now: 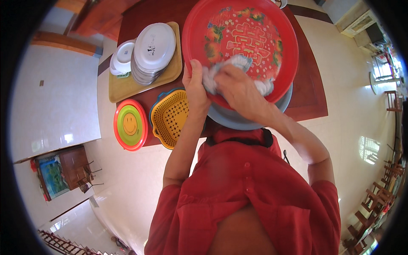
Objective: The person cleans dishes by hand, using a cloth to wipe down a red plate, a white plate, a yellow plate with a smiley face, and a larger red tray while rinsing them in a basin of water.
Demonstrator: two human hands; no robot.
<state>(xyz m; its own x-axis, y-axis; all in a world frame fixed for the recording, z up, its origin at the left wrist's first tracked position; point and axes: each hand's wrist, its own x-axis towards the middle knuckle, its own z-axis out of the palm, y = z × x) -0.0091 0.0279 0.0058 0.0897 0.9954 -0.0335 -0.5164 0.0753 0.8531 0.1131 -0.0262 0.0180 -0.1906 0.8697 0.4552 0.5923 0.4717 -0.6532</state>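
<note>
A large round red basin [288, 54] with a fruit and flower pattern and a big printed character stands tilted over a blue-grey basin [223, 117]. My left hand [196, 87] grips the red basin's near left rim, thumb up. With my right hand [237, 89] I press a bunched white and light-blue cloth [236, 62] on the inner wall near that rim; this hand is slightly blurred. Part of the cloth hangs out to the right of the fingers. The cloth hides a little of the pattern, and the red basin covers most of the basin below.
On the dark red wooden table [309, 95], a tan tray [114, 92] at left bears stacked white oval plates [155, 47] and small white bowls [123, 56]. Nearer are a yellow perforated basket [172, 118] in a blue one and a smiley-face plate [130, 124] at the table's edge.
</note>
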